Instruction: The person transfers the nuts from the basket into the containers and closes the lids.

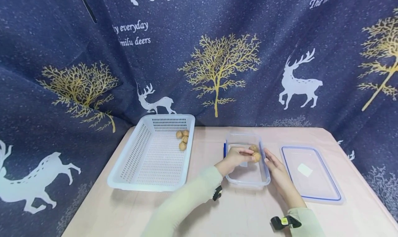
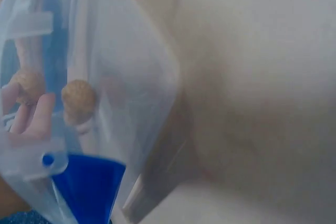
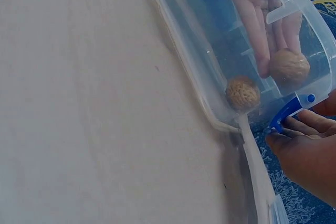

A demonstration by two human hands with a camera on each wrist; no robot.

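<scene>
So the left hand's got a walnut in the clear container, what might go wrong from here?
The pinched walnut is round and sits at the fingertips of the left hand, so it may slip and bump the other walnut. The right hand is at the side of the clear container; a push might shift it. The loose lid lies beside that hand and could get knocked.

Through the wall of a clear container (image 3: 210, 72), the left hand (image 3: 265, 11) holds a walnut (image 3: 289, 67) at its fingertips. A second walnut (image 3: 243, 94) lies near it inside. Outside, the right hand (image 3: 308, 153) has its fingers beside a blue latch (image 3: 286, 114). Pale desk (image 3: 79, 103) fills the left; patterned dark blue cloth (image 3: 286, 190) shows at right.
</scene>
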